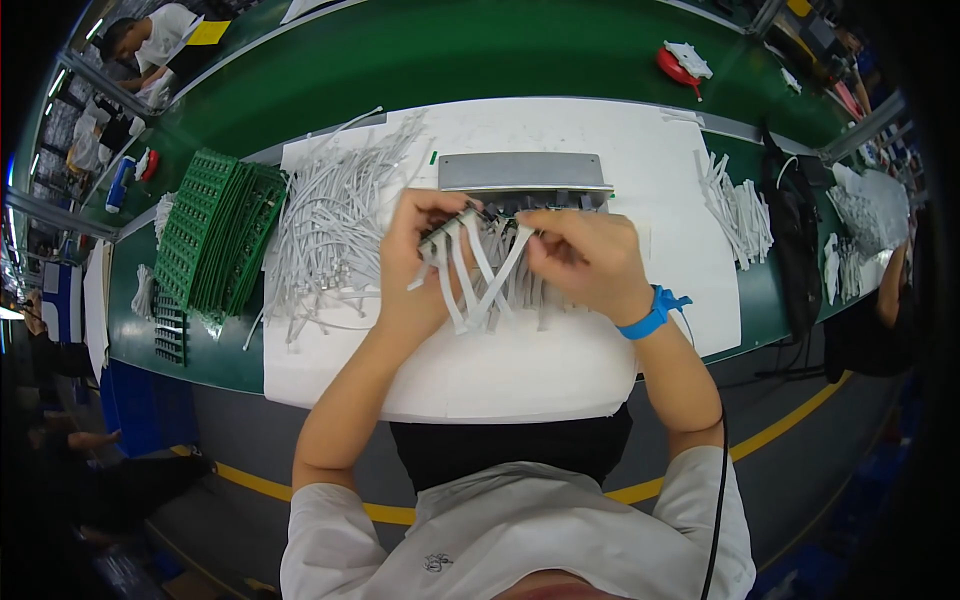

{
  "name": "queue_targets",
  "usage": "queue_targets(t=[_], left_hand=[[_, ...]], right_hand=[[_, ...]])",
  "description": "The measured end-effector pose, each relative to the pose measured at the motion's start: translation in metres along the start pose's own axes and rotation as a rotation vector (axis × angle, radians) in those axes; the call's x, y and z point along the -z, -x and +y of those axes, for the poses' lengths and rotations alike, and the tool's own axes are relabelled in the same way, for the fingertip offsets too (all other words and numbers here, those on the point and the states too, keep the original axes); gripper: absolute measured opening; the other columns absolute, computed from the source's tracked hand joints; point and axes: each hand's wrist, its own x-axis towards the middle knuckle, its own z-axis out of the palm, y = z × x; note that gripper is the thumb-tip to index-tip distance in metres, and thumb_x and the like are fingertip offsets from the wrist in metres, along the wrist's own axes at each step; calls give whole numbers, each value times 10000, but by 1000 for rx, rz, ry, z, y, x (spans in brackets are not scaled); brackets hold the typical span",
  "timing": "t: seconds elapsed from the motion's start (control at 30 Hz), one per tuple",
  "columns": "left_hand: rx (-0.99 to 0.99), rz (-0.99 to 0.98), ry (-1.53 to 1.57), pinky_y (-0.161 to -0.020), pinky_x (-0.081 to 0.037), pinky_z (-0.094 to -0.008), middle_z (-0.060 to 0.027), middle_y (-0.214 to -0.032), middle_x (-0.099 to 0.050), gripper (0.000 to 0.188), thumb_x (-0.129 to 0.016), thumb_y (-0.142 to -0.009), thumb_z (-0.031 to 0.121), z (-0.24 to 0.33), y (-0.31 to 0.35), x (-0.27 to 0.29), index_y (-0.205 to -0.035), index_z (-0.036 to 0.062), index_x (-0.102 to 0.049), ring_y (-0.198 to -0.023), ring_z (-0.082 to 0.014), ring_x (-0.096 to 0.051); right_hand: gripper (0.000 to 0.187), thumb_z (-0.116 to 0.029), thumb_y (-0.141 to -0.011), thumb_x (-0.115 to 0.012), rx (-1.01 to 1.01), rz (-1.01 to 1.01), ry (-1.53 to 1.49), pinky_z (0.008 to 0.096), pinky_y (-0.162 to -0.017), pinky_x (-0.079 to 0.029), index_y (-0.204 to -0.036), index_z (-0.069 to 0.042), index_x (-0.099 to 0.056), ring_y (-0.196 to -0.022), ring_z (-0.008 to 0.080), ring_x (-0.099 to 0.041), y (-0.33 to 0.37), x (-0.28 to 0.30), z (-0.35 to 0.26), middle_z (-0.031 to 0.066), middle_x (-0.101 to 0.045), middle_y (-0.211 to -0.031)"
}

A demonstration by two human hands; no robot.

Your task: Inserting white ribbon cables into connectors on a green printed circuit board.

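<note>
In the middle of the white work sheet, my left hand (405, 270) is closed round a narrow circuit board (437, 240) and holds it tilted. Several white flat cables (463, 275) hang down from this board and cross one another. My right hand (590, 255) pinches the end of one white cable (510, 268) at the board's right end; its fingertips partly hide that end, so I cannot tell whether it is seated. Just beyond both hands lies a long grey metal bar (520, 172), with dark connectors along its near edge. A blue strap (648, 315) circles my right wrist.
Left of my hands spreads a large pile of white cables (330, 210). Beyond it stand stacked green circuit panels (215, 235). A smaller cable bundle (738, 215) and a black bag (795, 240) lie at the right. A red round object (678, 68) sits on the far green surface.
</note>
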Motion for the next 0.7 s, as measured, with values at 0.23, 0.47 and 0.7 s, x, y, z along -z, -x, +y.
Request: queue_targets(t=[0.23, 0.47, 0.7], left_hand=[[13, 118, -105, -862, -457, -226, -85, -1094, -578, 383, -611, -916, -51, 1, -6, 11, -1273, 6, -484, -967, -112, -572], [-27, 41, -85, -871, -466, -243, -88, -1131, -516, 479, -616, -904, -59, 5, -4, 10, -1340, 19, -434, -962, -125, -549], [53, 4, 98, -913, -496, -262, -101, -1126, -633, 417, -686, -892, -45, 7, -7, 11, -1277, -6, -533, -1012, -142, -636]], right_hand=[[250, 25, -785, -744, 40, 0, 127, 330, -628, -511, -1018, -64, -748, -760, 221, -624, -8, 0, 4, 55, -627, -876], [307, 30, -724, -737, 173, -69, 219, 357, -735, -481, -1007, -89, -756, -842, 229, -608, -17, -11, 1, 39, -625, -883], [347, -6, -746, -754, 130, -1, 211, 352, -719, -438, -1083, -89, -745, -809, 226, -580, -12, 1, 3, 21, -647, -878]])
